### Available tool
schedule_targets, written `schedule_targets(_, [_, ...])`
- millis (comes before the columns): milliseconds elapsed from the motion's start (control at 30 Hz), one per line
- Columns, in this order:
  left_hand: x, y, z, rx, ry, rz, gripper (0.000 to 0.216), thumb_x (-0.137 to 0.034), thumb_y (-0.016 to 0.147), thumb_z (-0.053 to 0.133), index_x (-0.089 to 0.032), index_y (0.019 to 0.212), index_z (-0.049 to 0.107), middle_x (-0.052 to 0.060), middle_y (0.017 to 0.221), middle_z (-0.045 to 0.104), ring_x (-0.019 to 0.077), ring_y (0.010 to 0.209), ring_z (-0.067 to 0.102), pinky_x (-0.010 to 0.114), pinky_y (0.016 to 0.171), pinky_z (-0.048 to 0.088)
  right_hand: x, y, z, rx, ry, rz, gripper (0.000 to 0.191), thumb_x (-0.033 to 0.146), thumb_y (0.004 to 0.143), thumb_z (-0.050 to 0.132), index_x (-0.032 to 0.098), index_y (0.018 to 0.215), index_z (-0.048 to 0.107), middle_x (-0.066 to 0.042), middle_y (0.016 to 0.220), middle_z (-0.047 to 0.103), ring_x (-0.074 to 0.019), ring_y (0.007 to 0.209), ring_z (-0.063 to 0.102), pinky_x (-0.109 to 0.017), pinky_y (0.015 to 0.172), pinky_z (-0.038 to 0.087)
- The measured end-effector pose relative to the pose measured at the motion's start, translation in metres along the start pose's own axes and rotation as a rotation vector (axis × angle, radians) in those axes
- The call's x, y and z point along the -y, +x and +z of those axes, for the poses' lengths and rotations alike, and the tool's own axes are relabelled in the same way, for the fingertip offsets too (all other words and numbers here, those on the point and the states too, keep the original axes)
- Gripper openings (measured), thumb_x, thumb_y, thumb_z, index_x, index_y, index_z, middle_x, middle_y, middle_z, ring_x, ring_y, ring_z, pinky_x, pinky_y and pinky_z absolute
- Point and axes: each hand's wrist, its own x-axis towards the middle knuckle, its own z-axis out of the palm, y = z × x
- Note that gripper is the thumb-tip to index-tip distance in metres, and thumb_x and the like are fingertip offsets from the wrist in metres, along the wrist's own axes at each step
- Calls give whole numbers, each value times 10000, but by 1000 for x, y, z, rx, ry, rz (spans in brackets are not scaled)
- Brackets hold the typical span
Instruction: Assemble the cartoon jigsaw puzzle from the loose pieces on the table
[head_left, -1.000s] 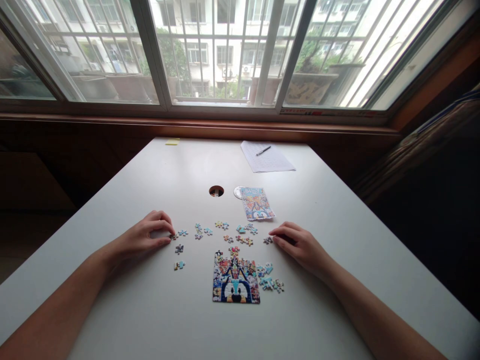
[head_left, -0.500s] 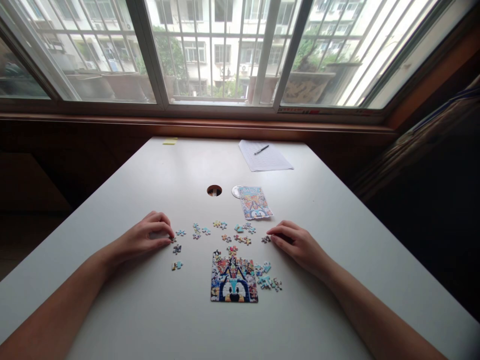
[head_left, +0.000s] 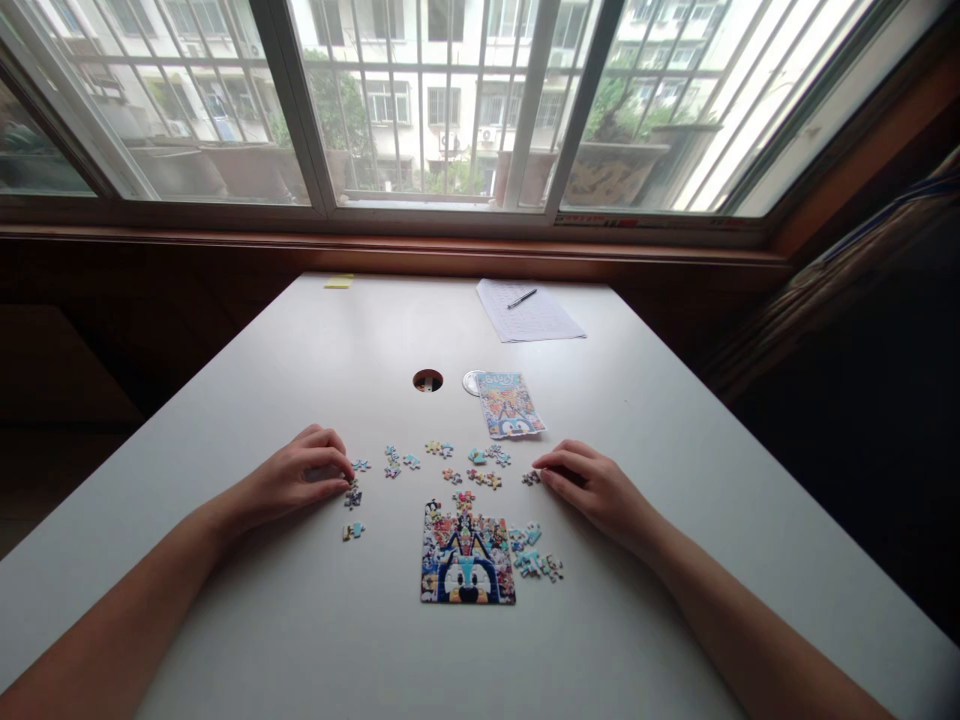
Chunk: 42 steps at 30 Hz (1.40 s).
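Observation:
A partly assembled jigsaw puzzle point(head_left: 469, 560) with a blue cartoon dog's face lies near the middle of the table. On its left, my left hand point(head_left: 311, 468) pinches a small puzzle piece point(head_left: 353, 484) between thumb and fingertips, mostly hidden. Just below those fingertips is a dark grey piece point(head_left: 352, 498), and lower down a yellow-and-blue piece point(head_left: 353, 532). My right hand point(head_left: 589, 482) rests on the tabletop, fingers extended and slightly apart. Its fingertips are beside a dark puzzle piece point(head_left: 531, 478); whether they touch it I cannot tell.
Several loose pieces point(head_left: 391, 460) lie in an arc above the puzzle, and more blue pieces point(head_left: 529, 562) along its right side. Beyond are a picture sheet point(head_left: 513, 405), a round silver cover point(head_left: 471, 382), a cable hole point(head_left: 428, 381), paper point(head_left: 536, 318) with a pen point(head_left: 522, 299), and yellow notes point(head_left: 339, 282).
My left hand has shifted slightly to the right along with the piece at its fingertips, closer to the dark grey piece. My right hand has stayed in place.

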Motion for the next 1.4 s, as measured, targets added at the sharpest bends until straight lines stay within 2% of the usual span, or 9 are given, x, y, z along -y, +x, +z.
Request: schedule_targets(1400, [-3, 1, 2, 1, -50, -24, 192, -388, 957, 602, -260, 1026, 727, 49, 1002, 610, 187, 962, 567, 280, 841, 503, 1, 0, -1, -10, -12, -20, 211, 348, 976, 549, 253, 1041, 725, -78, 1004, 675, -219, 926, 644, -355, 822, 530])
